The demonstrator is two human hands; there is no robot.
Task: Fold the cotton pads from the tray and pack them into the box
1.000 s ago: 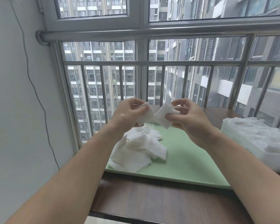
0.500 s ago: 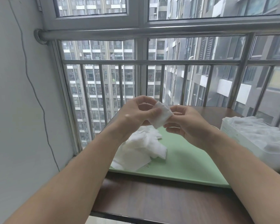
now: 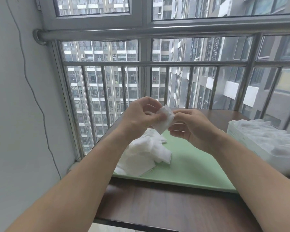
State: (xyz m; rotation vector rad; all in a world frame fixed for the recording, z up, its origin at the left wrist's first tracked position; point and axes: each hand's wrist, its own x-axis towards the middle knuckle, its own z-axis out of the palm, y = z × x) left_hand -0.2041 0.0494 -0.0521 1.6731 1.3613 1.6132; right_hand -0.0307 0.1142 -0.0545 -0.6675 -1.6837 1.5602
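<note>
Both hands are raised above the green tray (image 3: 187, 166). My left hand (image 3: 141, 116) pinches a folded white cotton pad (image 3: 164, 119) between thumb and fingers. My right hand (image 3: 189, 126) touches the pad's right edge with its fingertips, fingers curled. A loose pile of white cotton pads (image 3: 144, 154) lies on the left part of the tray. The white box (image 3: 251, 144) stands at the right, filled with several pads.
The tray and box sit on a dark wooden table (image 3: 166, 208) against a metal window railing (image 3: 157, 63). A grey wall (image 3: 15, 114) with a hanging wire is on the left.
The pad was spread between both hands; they came together and it is now folded into a smaller piece, held mostly by my left hand.
</note>
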